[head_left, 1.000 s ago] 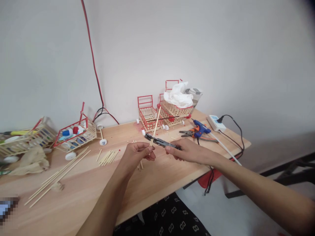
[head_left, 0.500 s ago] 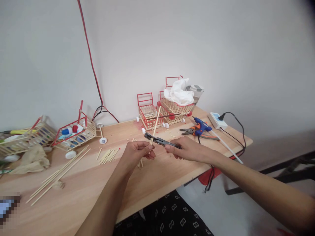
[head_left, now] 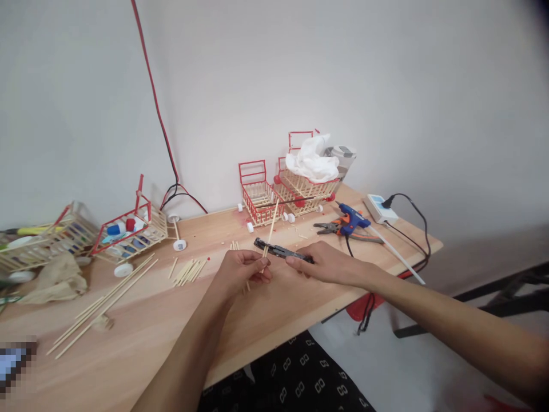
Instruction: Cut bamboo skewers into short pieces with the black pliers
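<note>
A wooden table fills the lower left and centre of the frame. At its far edge, around centre frame, stand two red-trimmed stick carts, with a blue glue gun to their right. In the middle of the frame the right hand is closed around the handles of a dark cutting tool. The left hand pinches a thin wooden stick between thumb and fingers. The stick rises tilted and crosses the tool near its far end, above the table.
</note>
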`<state>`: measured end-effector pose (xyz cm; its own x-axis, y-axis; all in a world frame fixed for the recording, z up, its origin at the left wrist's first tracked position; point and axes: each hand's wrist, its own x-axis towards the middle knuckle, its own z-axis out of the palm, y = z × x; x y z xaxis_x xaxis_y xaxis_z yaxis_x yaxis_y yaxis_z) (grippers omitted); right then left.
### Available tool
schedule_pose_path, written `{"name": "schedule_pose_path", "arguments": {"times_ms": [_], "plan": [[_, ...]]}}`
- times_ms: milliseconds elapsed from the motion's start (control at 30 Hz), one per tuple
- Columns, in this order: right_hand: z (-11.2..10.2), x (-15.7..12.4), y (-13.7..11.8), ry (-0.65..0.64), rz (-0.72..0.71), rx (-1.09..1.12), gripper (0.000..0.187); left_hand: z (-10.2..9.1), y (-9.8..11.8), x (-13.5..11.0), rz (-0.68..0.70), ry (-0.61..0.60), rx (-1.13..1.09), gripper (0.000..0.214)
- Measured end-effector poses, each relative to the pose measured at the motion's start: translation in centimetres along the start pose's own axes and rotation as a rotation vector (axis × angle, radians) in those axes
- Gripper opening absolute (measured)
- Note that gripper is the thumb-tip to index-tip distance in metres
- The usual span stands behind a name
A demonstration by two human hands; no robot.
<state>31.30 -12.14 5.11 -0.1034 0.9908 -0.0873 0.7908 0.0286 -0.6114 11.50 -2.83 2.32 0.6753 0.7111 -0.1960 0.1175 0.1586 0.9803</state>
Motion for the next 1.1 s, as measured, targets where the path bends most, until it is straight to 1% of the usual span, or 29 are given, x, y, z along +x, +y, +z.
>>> {"name": "schedule_pose_path", "arguments": {"times_ms": [133,200,300,400,500,600,667,767,900,1033,1100], "plan": [[0.6,0.3,0.6,-0.059,0.094,0.086,0.065,0.2,-0.4,0.3,-0.061,0.020,0.060,0.021],[0.6,0.5,0.7,-0.064,0.115,0.075,0.067,0.3,-0.4,0.4,-0.068,0.028,0.092,0.022],[0.7,0.7,0.8,-0.054,0.111,-0.038,0.068,0.3,-0.4,0.3,-0.047,0.032,0.137,0.022],[0.9,0.7,1.1,0.014,0.100,-0.198,0.068,0.3,-0.3,0.1,-0.018,0.031,0.145,0.020],[1.4,0.3,1.5,0.046,0.090,-0.254,0.068,0.6,-0.1,-0.1,-0.019,0.034,0.160,0.018],[1.8,-0.3,1.7,0.034,0.114,-0.254,0.069,0.9,-0.2,-0.1,-0.028,0.013,0.177,0.017],[2.0,-0.7,1.6,0.016,0.138,-0.233,0.070,1.0,-0.6,-0.1,-0.040,-0.024,0.177,0.016],[2.0,-1.1,1.3,-0.018,0.164,-0.190,0.069,1.1,-1.3,0.1,-0.049,-0.082,0.182,0.015],[1.8,-1.2,0.8,-0.042,0.183,-0.181,0.069,1.2,-1.8,0.4,-0.099,-0.104,0.175,0.016],[1.7,-1.1,0.6,-0.029,0.184,-0.180,0.068,0.8,-1.2,0.1,-0.126,-0.118,0.203,0.016],[1.6,-1.3,0.8,-0.054,0.168,-0.116,0.068,0.3,-0.5,-0.3,-0.133,-0.122,0.249,0.015]]}}
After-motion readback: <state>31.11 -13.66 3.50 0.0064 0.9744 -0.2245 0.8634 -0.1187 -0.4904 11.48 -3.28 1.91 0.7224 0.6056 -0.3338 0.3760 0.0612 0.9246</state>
